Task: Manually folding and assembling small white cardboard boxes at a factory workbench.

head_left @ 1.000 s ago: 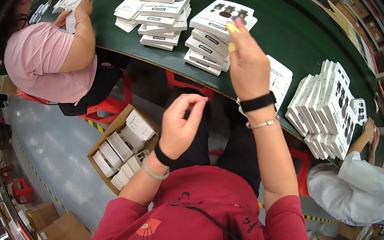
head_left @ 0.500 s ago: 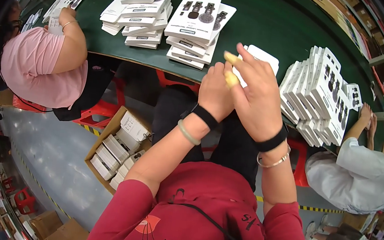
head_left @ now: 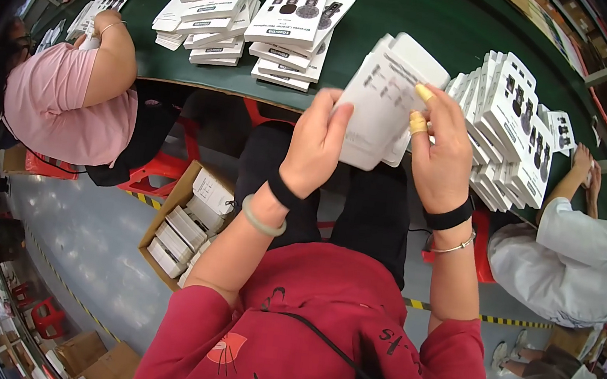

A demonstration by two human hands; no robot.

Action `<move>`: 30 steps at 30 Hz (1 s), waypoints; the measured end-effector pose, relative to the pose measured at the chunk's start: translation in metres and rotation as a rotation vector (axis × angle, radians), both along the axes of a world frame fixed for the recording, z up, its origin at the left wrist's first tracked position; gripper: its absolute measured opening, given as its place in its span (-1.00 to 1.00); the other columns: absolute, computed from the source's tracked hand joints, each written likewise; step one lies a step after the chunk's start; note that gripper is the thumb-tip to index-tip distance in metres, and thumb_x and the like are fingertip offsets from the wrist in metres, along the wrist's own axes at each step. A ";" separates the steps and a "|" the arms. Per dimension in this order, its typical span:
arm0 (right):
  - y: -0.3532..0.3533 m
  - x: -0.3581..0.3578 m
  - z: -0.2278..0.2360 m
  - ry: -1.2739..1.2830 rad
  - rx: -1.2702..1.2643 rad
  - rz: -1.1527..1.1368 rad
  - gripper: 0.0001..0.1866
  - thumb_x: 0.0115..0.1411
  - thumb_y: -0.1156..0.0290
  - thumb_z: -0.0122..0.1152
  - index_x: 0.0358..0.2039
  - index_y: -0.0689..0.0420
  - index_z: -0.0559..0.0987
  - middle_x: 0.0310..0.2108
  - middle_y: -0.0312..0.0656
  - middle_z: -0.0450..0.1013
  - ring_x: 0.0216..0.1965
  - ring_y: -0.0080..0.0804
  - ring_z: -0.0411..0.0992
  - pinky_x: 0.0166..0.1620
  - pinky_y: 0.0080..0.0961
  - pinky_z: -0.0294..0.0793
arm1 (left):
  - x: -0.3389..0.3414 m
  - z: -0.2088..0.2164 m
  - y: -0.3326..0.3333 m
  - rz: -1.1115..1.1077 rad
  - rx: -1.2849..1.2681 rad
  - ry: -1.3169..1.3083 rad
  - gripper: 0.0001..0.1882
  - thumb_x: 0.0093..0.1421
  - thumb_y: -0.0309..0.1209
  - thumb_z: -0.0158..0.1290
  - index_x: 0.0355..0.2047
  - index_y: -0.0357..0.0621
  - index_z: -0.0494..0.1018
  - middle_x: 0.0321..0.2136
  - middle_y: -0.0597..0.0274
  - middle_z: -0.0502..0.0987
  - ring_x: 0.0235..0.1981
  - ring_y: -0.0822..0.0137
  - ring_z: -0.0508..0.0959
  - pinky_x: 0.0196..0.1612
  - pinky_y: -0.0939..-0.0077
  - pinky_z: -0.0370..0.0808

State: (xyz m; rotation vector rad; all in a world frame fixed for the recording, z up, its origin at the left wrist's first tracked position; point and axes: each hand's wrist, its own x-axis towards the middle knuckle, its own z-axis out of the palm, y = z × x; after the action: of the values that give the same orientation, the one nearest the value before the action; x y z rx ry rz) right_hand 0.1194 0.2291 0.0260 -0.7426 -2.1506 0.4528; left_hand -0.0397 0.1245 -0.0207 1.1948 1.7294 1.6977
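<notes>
A white booklet (head_left: 374, 119) with faint grey print is tilted over the table's front edge, blurred a little by motion. My left hand (head_left: 314, 148) is closed on its left edge, the thumb lying on the face. At the right edge my right hand (head_left: 444, 157) has its fingers closed round the booklet, with yellow covers on thumb and forefinger. More white paper (head_left: 419, 61) shows behind the booklet; whether it is held along with it, I cannot tell. Just right of my right hand leans a stack of white booklets (head_left: 507, 108) with dark device pictures.
Two more booklet stacks (head_left: 215, 16) (head_left: 294, 18) stand on the green table (head_left: 387, 3). A cardboard box (head_left: 164, 248) of booklets sits on the floor at left. People in pink (head_left: 72, 100) and white (head_left: 568, 260) sit on either side. Red stools (head_left: 162, 168) stand below the table.
My hands, close together over the table edge before, have moved apart. Now the booklet is lifted between them and tilted. The view has shifted slightly.
</notes>
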 end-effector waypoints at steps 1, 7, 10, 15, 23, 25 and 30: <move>-0.002 0.001 0.003 0.000 -0.002 0.002 -0.72 0.18 0.50 0.31 -0.08 0.24 0.60 -0.16 -0.09 0.54 -0.24 -0.32 0.51 -0.19 -0.43 0.52 | 0.004 0.005 -0.013 -0.044 -0.013 0.012 -0.83 0.40 -0.44 -0.03 -0.11 -0.31 0.39 -0.27 0.00 0.49 -0.27 0.22 0.51 -0.19 0.39 0.46; -0.021 0.016 0.033 -0.217 -0.291 0.204 -0.76 0.06 0.41 0.47 -0.31 0.23 0.60 -0.40 -0.23 0.38 -0.43 -0.45 0.40 -0.37 -0.44 0.43 | 0.006 -0.010 -0.084 -0.360 -0.077 -0.373 -0.67 0.37 -0.39 0.03 0.08 -0.26 0.35 -0.08 0.21 0.49 -0.06 0.38 0.47 0.04 0.47 0.40; -0.033 0.025 0.040 -0.285 -0.351 0.363 -0.76 0.04 0.37 0.50 -0.39 0.20 0.60 -0.42 -0.24 0.36 -0.46 -0.44 0.38 -0.39 -0.43 0.40 | 0.013 0.003 -0.111 -0.632 -0.071 -0.769 -0.45 0.30 -0.34 0.12 0.22 -0.26 0.24 0.08 0.20 0.41 0.10 0.35 0.41 0.17 0.43 0.33; -0.065 0.029 0.055 -0.398 -0.299 0.595 -0.71 0.06 0.24 0.49 -0.45 0.16 0.57 -0.46 -0.17 0.37 -0.49 -0.31 0.39 -0.44 -0.41 0.38 | 0.016 -0.001 -0.135 -1.072 -0.327 -0.936 -0.12 0.17 -0.30 0.22 0.40 -0.27 0.03 0.29 0.08 0.24 0.33 0.27 0.25 0.34 0.32 0.18; -0.082 0.056 0.062 -0.703 -0.431 0.483 -0.66 0.15 0.21 0.43 -0.35 0.21 0.51 -0.50 -0.11 0.49 -0.51 -0.24 0.53 -0.42 -0.49 0.47 | 0.040 -0.010 -0.151 -0.983 -0.255 -1.205 -0.21 0.17 -0.39 0.14 0.38 -0.28 0.10 0.29 0.04 0.28 0.29 0.22 0.31 0.34 0.29 0.21; -0.085 0.060 0.051 -0.670 -0.523 0.461 -0.67 0.18 0.25 0.42 -0.32 0.22 0.50 -0.49 -0.12 0.52 -0.50 -0.29 0.56 -0.41 -0.52 0.50 | 0.043 -0.007 -0.154 -0.909 -0.239 -1.200 -0.27 0.21 -0.41 0.12 0.36 -0.28 0.13 0.24 0.05 0.35 0.22 0.24 0.38 0.28 0.33 0.29; -0.108 0.078 0.023 -0.229 -0.861 0.415 -0.76 0.25 0.44 0.33 -0.22 0.28 0.46 -0.37 -0.15 0.57 -0.35 -0.51 0.57 -0.29 -0.62 0.54 | 0.043 0.003 -0.154 -0.704 -0.507 -0.977 -0.39 0.31 -0.44 0.07 0.32 -0.29 0.17 0.07 0.10 0.53 0.03 0.32 0.55 0.09 0.47 0.47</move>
State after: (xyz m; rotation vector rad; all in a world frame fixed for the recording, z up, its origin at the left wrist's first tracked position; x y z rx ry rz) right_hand 0.1975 0.1210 0.0488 -0.8090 -2.2966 1.6430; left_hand 0.0030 -0.0293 -0.0181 0.4725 0.8715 1.0108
